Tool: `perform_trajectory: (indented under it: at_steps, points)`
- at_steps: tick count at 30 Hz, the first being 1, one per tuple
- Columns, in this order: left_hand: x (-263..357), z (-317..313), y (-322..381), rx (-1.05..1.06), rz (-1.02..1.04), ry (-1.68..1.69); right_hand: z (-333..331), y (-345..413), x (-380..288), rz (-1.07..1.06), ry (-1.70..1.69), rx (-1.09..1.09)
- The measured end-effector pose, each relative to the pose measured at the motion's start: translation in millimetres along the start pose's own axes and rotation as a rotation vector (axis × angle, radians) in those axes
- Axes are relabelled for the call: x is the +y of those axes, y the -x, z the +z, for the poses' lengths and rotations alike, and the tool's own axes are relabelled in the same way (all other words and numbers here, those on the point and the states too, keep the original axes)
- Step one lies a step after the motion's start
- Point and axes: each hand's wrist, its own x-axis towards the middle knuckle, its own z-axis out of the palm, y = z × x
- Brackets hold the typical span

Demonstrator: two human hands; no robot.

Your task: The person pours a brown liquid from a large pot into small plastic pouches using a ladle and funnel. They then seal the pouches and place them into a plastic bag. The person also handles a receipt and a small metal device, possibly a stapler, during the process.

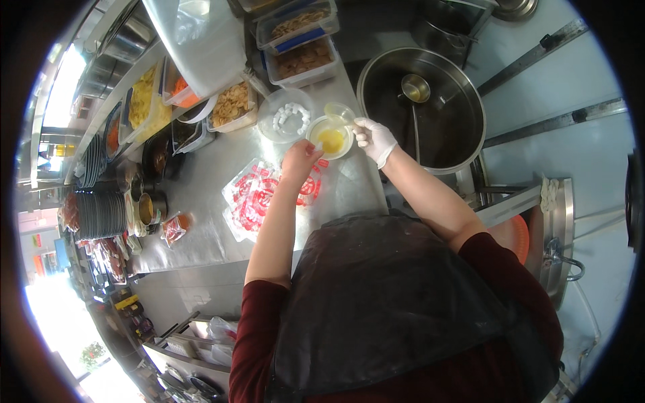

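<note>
A white bowl [331, 138] with yellow liquid stands on the steel counter in front of me. My left hand [300, 159], bare, is at its near left rim with the fingertips pinched; a small whitish thing shows at them, too small to name. My right hand [374, 140], in a white glove, holds a small clear plastic cup [339, 114] tilted over the bowl's far right rim. Beside the bowl, a round translucent container [274, 134] holds several small white pieces. Plastic bags with red print [250, 197] lie under and left of my left forearm.
A large steel pot [437, 163] with dark contents and a ladle [415, 88] is at right. Food tubs [302, 75] stand at the back, and a tub of light brown slices [231, 107] at left. Stacked dark plates [102, 214] and a small sealed packet [176, 227] are further left.
</note>
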Motion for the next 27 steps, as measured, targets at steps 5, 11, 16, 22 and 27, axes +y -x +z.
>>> perform_trajectory:
  at_steps: [5, 11, 16, 22, 27]
  points:
    - [1, 6, -6, -0.003, -0.007, -0.003, 7, 3, 0, 0.031, -0.043, -0.003]
    - [3, 6, -7, 0.004, -0.021, 0.001, 13, 5, 0, 0.026, -0.024, 0.013]
    - [11, 2, -6, 0.033, -0.015, -0.001, 8, -4, -3, 0.134, -0.051, -0.007]
    - [21, 7, -2, 0.117, 0.060, -0.025, 12, 4, -9, 0.157, -0.127, -0.069]
    - [17, 12, -3, 0.138, 0.036, 0.054, 19, 11, -21, 0.062, -0.182, -0.055]
